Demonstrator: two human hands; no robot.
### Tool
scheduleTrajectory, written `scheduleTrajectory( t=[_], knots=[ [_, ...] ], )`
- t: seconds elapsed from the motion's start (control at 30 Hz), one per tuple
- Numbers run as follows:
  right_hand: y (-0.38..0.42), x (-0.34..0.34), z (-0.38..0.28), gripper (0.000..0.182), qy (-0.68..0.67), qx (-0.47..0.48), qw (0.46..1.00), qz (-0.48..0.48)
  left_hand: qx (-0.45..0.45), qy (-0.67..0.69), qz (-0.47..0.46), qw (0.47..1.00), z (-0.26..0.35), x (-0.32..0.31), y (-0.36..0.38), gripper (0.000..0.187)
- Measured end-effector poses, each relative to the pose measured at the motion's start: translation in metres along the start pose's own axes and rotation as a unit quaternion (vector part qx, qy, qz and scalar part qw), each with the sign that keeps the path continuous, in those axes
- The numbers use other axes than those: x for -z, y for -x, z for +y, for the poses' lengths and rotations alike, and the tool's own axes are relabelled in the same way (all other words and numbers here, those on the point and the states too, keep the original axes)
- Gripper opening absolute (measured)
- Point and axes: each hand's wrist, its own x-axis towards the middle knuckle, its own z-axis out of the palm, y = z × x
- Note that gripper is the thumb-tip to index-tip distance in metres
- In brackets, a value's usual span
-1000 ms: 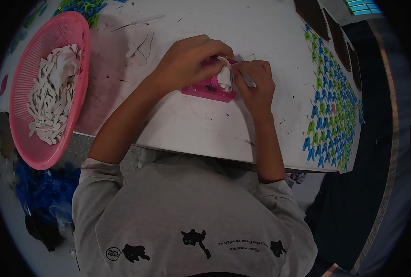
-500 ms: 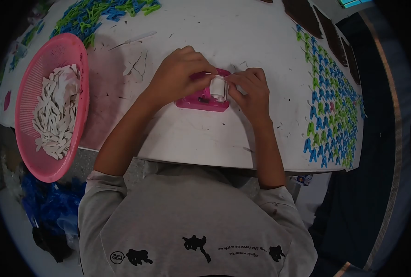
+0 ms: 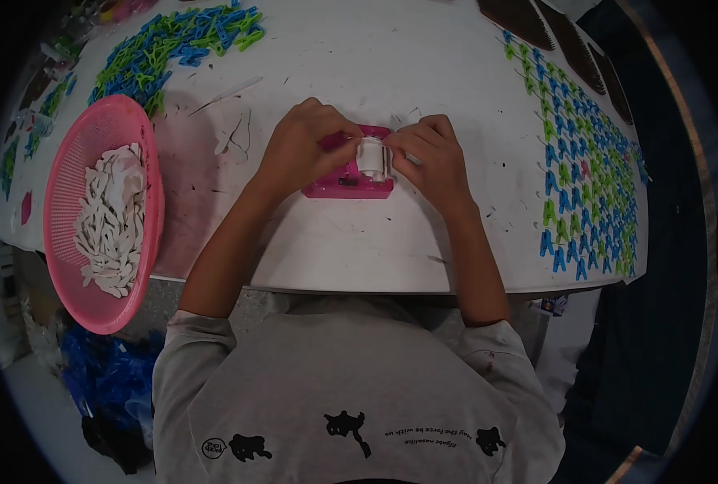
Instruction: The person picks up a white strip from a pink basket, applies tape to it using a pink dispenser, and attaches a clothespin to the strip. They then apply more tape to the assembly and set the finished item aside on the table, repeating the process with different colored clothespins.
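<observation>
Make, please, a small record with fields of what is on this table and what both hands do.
Left hand: fingers at the left side of the white roll
Right hand: fingers at its right side
Pink holder: under the roll, on the white table
Pink basket: at left, with white pieces
Clips: blue and green; heap far left, rows right

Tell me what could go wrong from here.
The left hand and right hand flank the white roller closely; a pinch seems possible if it turns. The pink basket appears to overhang the table; a bump might tip it. Blue and green clips near the right edge could get knocked off.
</observation>
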Motion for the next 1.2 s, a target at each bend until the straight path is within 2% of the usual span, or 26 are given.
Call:
scheduleTrajectory(
  t=[0.23,0.43,0.87,0.97,1.03,1.07,1.13,1.2],
  knots=[
    [0.0,0.012,0.006,0.019,0.004,-0.006,0.999,-0.033,0.065,0.051,0.006,0.997,0.008,-0.005,-0.002,0.012],
    [-0.014,0.028,0.004,0.018,-0.017,0.01,0.998,-0.058,0.088,0.032,0.0,0.996,0.012,-0.01,-0.004,0.011],
    [-0.064,0.021,-0.029,0.034,-0.152,-0.025,0.976,-0.154,0.005,0.012,0.038,0.999,-0.004,-0.016,-0.003,0.016],
    [-0.067,0.013,-0.031,0.033,-0.156,-0.02,0.975,-0.158,0.005,-0.009,0.023,1.0,-0.005,-0.015,-0.003,0.018],
    [-0.072,0.014,-0.033,0.033,-0.147,-0.008,0.978,-0.148,0.031,0.071,0.019,0.997,-0.005,-0.011,-0.003,0.018],
    [-0.075,0.015,-0.034,0.032,-0.138,0.0,0.981,-0.139,0.03,0.066,0.027,0.997,-0.004,-0.009,-0.003,0.018],
    [-0.084,0.02,-0.039,0.032,-0.144,0.017,0.981,-0.132,0.057,0.184,0.08,0.978,0.001,-0.004,-0.002,0.017],
    [-0.096,0.023,-0.045,0.032,-0.148,0.034,0.98,-0.128,0.041,0.186,0.13,0.973,0.007,0.001,-0.004,0.016]
  ],
)
